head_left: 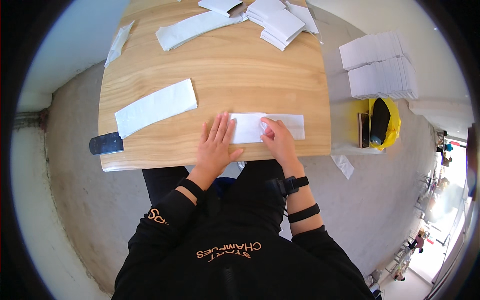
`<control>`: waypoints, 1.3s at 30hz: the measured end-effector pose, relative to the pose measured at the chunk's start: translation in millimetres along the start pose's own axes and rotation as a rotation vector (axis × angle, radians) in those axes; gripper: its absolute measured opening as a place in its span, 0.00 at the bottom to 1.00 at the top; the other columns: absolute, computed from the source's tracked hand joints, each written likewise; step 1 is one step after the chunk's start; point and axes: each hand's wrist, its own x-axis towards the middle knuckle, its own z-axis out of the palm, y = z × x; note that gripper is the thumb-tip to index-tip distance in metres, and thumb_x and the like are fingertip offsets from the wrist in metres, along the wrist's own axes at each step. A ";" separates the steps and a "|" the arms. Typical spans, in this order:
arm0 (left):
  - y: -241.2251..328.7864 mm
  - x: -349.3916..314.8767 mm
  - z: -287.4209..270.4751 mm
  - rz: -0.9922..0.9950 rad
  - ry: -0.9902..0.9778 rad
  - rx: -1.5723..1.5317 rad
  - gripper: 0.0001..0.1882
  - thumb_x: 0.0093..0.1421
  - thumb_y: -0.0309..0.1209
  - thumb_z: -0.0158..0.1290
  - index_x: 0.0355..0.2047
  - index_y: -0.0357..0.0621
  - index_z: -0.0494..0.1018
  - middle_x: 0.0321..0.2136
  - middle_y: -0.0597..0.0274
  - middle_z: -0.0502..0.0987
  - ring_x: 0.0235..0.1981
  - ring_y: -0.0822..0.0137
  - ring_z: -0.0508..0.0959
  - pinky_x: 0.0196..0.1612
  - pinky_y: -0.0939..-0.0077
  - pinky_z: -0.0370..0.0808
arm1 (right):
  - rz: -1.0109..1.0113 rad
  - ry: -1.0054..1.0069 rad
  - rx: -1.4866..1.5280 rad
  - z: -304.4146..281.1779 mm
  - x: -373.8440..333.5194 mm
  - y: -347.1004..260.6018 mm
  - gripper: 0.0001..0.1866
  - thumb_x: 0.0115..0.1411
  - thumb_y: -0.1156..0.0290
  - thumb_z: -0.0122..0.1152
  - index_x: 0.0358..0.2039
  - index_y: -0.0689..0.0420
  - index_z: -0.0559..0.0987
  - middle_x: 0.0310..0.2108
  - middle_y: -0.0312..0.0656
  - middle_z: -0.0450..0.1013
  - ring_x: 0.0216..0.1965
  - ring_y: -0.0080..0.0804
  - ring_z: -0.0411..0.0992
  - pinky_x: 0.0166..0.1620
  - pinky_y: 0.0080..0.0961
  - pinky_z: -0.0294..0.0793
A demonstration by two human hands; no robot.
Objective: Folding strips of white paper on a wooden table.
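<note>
A white folded paper piece (pixel 247 129) lies flat near the front edge of the wooden table, with a second white section (pixel 295 126) reaching out to its right. My left hand (pixel 215 143) rests flat, fingers stretched, over the left end of the paper. My right hand (pixel 280 141) is closed, its curled fingers and thumb pinching at the line where the two white sections meet. Its fingertips partly cover that line. Left of my hands lies a stack of long white strips (pixel 157 106), set at a slant.
A dark phone-like object (pixel 106 143) pokes past the table's left edge. Far back are more white strips (pixel 200 29) and a pile of white folded pieces (pixel 282 25). Right of the table stand stacked white pieces (pixel 382 77), a yellow bag (pixel 393 125) and a phone (pixel 363 130).
</note>
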 end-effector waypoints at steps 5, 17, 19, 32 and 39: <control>1.1 -1.5 -1.3 -0.052 -0.018 0.021 0.45 0.57 0.56 0.51 0.68 0.49 0.50 0.68 0.49 0.48 0.69 0.54 0.49 0.66 0.42 0.44 | -0.004 -0.003 0.037 0.3 4.2 5.4 0.25 0.49 0.79 0.64 0.50 0.52 0.75 0.30 0.37 0.69 0.29 0.28 0.71 0.36 0.25 0.73; -24.9 1.0 -3.9 0.013 0.161 -0.275 0.27 0.55 0.38 0.58 0.54 0.43 0.68 0.62 0.45 0.60 0.64 0.48 0.58 0.64 0.53 0.56 | 0.069 -0.112 -0.044 -3.6 14.0 10.2 0.29 0.47 0.76 0.64 0.52 0.46 0.72 0.32 0.38 0.71 0.34 0.33 0.73 0.38 0.30 0.74; -48.3 2.3 -10.6 -0.051 0.239 -0.229 0.25 0.53 0.34 0.59 0.51 0.43 0.69 0.58 0.47 0.64 0.60 0.48 0.62 0.60 0.54 0.60 | 0.045 -0.073 -0.065 -3.5 12.3 9.9 0.29 0.47 0.76 0.64 0.52 0.47 0.72 0.32 0.38 0.71 0.33 0.33 0.73 0.39 0.31 0.74; -118.3 40.6 -38.7 -0.197 0.255 0.034 0.04 0.47 0.28 0.58 0.25 0.46 0.75 0.32 0.63 0.73 0.38 0.58 0.74 0.41 0.64 0.71 | 0.000 0.119 0.086 -2.2 -26.3 -27.1 0.23 0.54 0.73 0.64 0.51 0.56 0.72 0.28 0.40 0.71 0.27 0.29 0.70 0.33 0.26 0.72; -116.7 37.5 -43.0 -0.270 0.382 -0.153 0.03 0.50 0.29 0.57 0.25 0.44 0.76 0.29 0.59 0.77 0.33 0.56 0.76 0.36 0.63 0.73 | -0.131 0.010 0.208 27.4 -43.3 -44.9 0.18 0.55 0.75 0.61 0.48 0.58 0.74 0.28 0.42 0.71 0.26 0.30 0.71 0.33 0.26 0.72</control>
